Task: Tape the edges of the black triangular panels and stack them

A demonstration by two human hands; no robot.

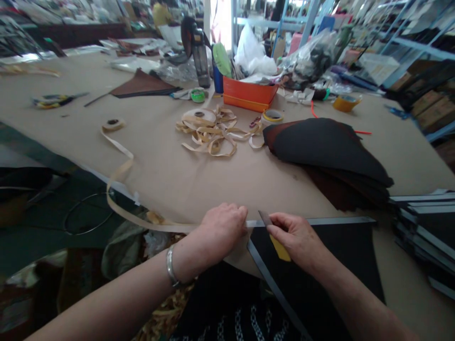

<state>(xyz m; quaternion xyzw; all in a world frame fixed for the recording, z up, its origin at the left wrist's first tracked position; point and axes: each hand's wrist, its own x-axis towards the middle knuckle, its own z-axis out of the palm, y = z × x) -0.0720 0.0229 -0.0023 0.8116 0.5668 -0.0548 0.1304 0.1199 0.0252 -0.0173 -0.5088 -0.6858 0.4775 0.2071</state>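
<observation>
**Head view.** The left hand (222, 229) is being shown closed, its fingers curled down onto the beige strip (121, 175) where that strip meets the upper edge of the black panel (330, 255). The panel is lying at the near edge of the table (170, 175). The right hand (295, 237), just beside the left, is being shown clenched around a cutter (279, 246). The yellow handle is being gripped in the palm and the grey blade is being laid against the panel's grey-taped edge (320, 221).

The beige strip is being led in a slack loop, hanging off the table's near-left edge, from a small roll (113, 124) lying well apart. It is judged thin, light and limp, probably tacky on one face and apt to twist. It is best pinched flat between fingertips close to the panel. The panel is judged light and pliable, best steadied by pressing near its edge.

Farther back, a tangle of loose strips (209, 132), a stack of dark sheets (327, 147) and an orange box (249, 93) are being shown.
</observation>
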